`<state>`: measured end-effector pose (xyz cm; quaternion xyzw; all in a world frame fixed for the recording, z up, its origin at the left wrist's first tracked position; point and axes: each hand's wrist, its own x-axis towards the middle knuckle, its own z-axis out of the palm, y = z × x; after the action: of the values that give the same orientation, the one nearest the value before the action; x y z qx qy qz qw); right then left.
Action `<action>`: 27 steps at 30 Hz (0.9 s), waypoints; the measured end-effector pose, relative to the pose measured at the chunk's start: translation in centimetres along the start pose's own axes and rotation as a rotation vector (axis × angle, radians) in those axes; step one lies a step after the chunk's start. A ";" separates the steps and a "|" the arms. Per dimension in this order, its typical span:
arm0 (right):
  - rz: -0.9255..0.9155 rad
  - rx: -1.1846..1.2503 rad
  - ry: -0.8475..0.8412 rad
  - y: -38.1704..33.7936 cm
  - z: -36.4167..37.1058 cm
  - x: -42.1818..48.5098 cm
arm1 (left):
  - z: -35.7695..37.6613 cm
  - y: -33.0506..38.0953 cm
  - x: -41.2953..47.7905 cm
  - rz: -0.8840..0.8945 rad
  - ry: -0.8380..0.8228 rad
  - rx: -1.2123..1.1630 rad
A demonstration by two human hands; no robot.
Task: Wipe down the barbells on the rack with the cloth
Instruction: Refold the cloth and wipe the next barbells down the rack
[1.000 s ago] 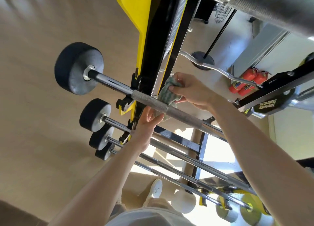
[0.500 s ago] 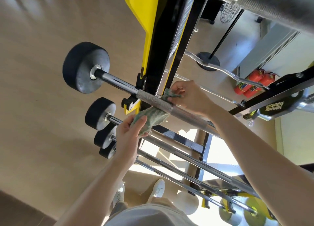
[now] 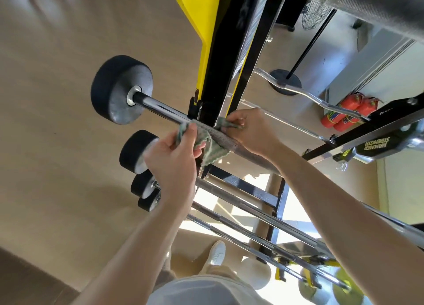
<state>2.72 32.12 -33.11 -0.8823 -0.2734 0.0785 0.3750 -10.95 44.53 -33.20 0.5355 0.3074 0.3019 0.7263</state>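
Note:
A barbell (image 3: 160, 110) with a black round weight lies across the black and yellow rack (image 3: 224, 59). A green and white cloth (image 3: 212, 147) is looped around its knurled grip. My left hand (image 3: 176, 157) pinches the near end of the cloth, just below the bar. My right hand (image 3: 249, 130) pinches the far end on the other side of the bar, next to the rack upright. Several more barbells (image 3: 241, 206) rest on the lower pegs of the rack.
A curl bar (image 3: 305, 92) sits on the rack behind my right hand. Two red fire extinguishers (image 3: 346, 114) lie on the floor by the wall at right. A knurled bar (image 3: 367, 3) crosses the top right corner, close to the camera. My white shoe (image 3: 216, 254) stands below the rack.
My left hand has taken the free end of the cloth and risen up to the bar. The cloth now wraps the bar closer to the rack upright, held by both hands.

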 end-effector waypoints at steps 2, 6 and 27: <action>0.002 0.027 0.028 -0.1 -0.1 0.4 | -0.5 0.6 1.6 0.341 -0.080 0.354; 0.020 0.050 0.156 0.3 0.0 0.5 | -1.1 1.8 6.1 0.734 -0.223 1.087; 0.103 0.148 0.085 -0.4 -2.9 1.0 | 1.2 1.8 7.8 0.744 -0.629 1.073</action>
<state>4.35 31.06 -30.75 -0.8675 -0.2051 0.0804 0.4459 -5.26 50.26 -32.17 0.9489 -0.0125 0.1682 0.2666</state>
